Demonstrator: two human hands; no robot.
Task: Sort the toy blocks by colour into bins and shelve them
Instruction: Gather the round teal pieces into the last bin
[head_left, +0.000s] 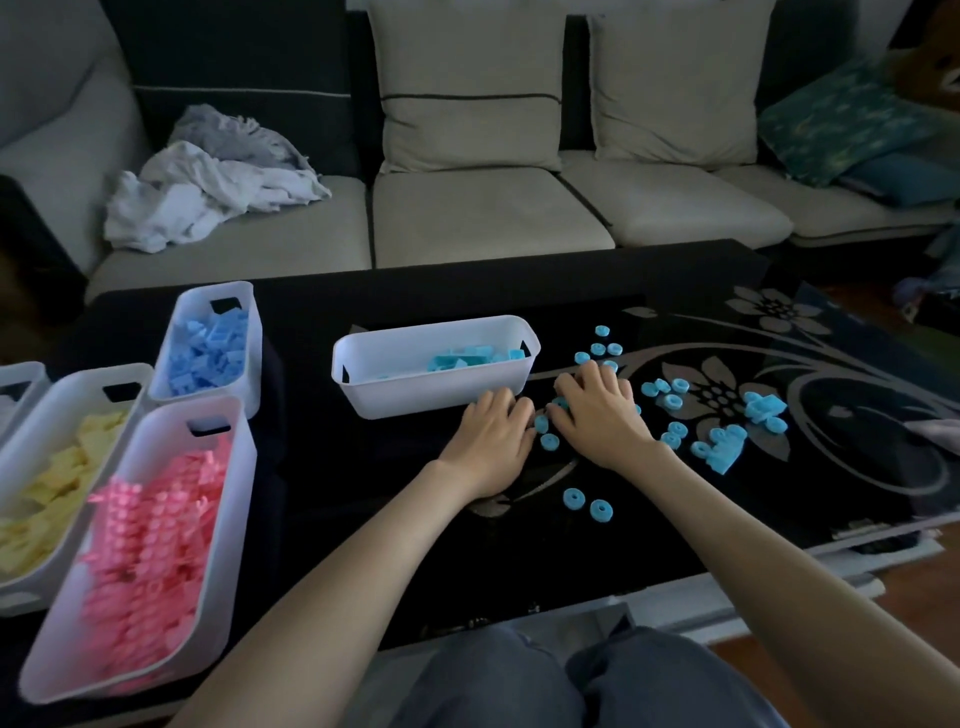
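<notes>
Loose cyan ring-shaped blocks (669, 402) and a few larger cyan pieces (722, 449) lie scattered on the black table (363, 499) at the right. A white bin (395, 353) in the middle holds several cyan blocks at its right end. My left hand (491, 441) lies palm down just in front of this bin's right corner. My right hand (597, 410) rests palm down beside it, with curved fingers over several cyan rings. What lies under either palm is hidden.
At the left stand white bins of pink blocks (150, 535), yellow blocks (52, 483) and darker blue blocks (208, 353). Behind the table is a sofa (488, 213) with cushions and crumpled cloths (208, 182). My knees (571, 680) show below the table's near edge.
</notes>
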